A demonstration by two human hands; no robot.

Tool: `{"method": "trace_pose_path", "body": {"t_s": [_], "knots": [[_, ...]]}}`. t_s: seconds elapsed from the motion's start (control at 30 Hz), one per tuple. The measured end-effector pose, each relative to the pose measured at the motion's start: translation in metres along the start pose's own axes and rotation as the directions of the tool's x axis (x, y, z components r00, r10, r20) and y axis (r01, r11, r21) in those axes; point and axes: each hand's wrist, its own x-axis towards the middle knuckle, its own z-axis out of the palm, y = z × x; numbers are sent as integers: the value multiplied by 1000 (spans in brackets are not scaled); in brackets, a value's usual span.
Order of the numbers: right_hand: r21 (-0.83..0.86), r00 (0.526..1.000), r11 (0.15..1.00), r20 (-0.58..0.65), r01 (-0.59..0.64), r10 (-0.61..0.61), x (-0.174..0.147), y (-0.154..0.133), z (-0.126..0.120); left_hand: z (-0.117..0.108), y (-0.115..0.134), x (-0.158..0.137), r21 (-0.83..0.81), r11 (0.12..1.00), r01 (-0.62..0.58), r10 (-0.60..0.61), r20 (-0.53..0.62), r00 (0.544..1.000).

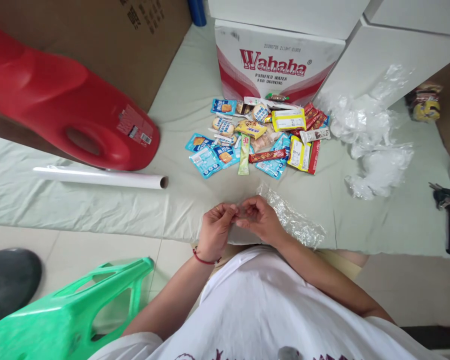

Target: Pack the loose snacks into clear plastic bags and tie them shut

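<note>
In front of glossy snack packets (pixel 252 129), left hand (pixel 215 225) and right hand (pixel 264 222) angle inward, pinching thin clear film (pixel 243 212).

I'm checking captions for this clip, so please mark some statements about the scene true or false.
1. The left hand and right hand are close together. True.
2. Crinkled clear plastic lies beside the right hand. True.
3. The white roll lies right of the snack pile. False: it lies to the left.
4. The carton behind the snack pile reads "Wahaha". True.
5. The green stool stands on the table. False: it is off the table.
</note>
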Motion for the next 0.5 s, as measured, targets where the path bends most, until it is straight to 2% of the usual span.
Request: {"method": "trace_pose_path", "body": {"t_s": [0.1, 0.17, 0.3, 0.5], "knots": [[-81, 998, 996, -32, 47, -50, -2, 0, 2, 5, -1, -2, -33, 999, 4, -3, 38, 999], [-53, 998, 998, -53, 25, -27, -3, -2, 0, 6, -1, -3, -71, 997, -4, 7, 43, 999], [110, 988, 990, -116, -85, 98, -10, -13, -11, 5, 1, -5, -166, 986, 0, 7, 43, 999], [336, 944, 938, -273, -86, 185, -30, -48, -35, 2, 3, -5, -314, 949, 18, -4, 47, 999]]}}
